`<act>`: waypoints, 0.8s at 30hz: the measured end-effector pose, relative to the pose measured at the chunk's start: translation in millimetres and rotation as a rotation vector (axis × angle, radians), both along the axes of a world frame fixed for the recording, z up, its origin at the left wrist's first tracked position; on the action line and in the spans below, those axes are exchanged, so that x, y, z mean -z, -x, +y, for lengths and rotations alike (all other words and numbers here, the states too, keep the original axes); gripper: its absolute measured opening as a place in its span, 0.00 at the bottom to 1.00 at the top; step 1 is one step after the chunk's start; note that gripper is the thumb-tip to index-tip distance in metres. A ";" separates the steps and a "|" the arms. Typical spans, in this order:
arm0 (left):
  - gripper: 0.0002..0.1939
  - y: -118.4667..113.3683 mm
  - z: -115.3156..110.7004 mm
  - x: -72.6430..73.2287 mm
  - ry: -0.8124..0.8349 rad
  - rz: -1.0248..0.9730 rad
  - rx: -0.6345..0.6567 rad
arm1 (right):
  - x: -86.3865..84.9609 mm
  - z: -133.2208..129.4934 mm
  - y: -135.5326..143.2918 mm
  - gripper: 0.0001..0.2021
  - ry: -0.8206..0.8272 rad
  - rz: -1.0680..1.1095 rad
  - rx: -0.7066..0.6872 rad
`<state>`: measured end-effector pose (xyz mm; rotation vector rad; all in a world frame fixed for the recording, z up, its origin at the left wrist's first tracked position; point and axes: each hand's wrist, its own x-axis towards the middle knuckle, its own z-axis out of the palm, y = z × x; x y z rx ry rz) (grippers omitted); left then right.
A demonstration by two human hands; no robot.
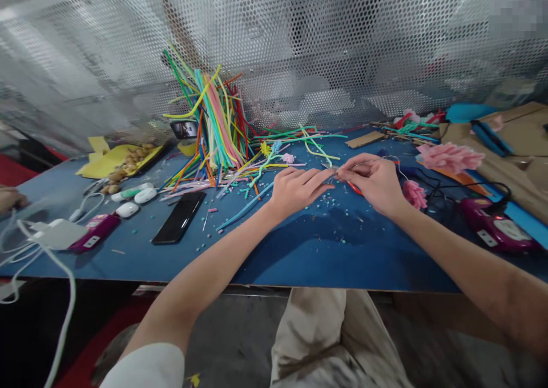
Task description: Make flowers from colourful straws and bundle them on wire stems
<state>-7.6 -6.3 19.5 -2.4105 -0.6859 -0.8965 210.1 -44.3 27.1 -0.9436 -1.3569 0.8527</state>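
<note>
My right hand (pixel 374 182) is closed in a pinch above the blue tabletop, thumb against forefinger. What it pinches is too small to make out. My left hand (pixel 297 189) reaches in from the other side, back of the hand up, its fingertips meeting the right hand's; its grip is mostly hidden. Below the right hand lies a red-handled tool (pixel 355 189), partly covered, with a metal tip showing beyond the fingers. Small pipe-cleaner flowers, a yellow one (pixel 265 149) and a pink one (pixel 288 158), lie past my left hand.
A bundle of coloured pipe cleaners (pixel 218 125) stands at the back. A black phone (pixel 178 218), a purple power strip (pixel 95 232) and white cables are on the left. To the right are pink fluffy pieces (pixel 451 157), another purple power strip (pixel 494 225) and cardboard (pixel 522 131).
</note>
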 end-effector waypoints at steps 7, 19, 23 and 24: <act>0.18 2.0 5.6 3.6 -0.014 0.005 0.044 | 0.5 -0.2 4.0 0.14 0.053 0.078 0.016; 0.15 3.0 8.1 -0.8 -0.012 0.074 0.131 | 5.7 3.5 3.0 0.13 0.141 0.112 -0.056; 0.14 2.8 8.0 -2.4 0.036 0.062 0.168 | 6.4 4.1 2.3 0.13 0.151 0.078 -0.052; 0.14 2.6 7.9 -2.5 0.047 0.063 0.166 | 6.6 4.0 2.3 0.12 0.145 0.064 -0.049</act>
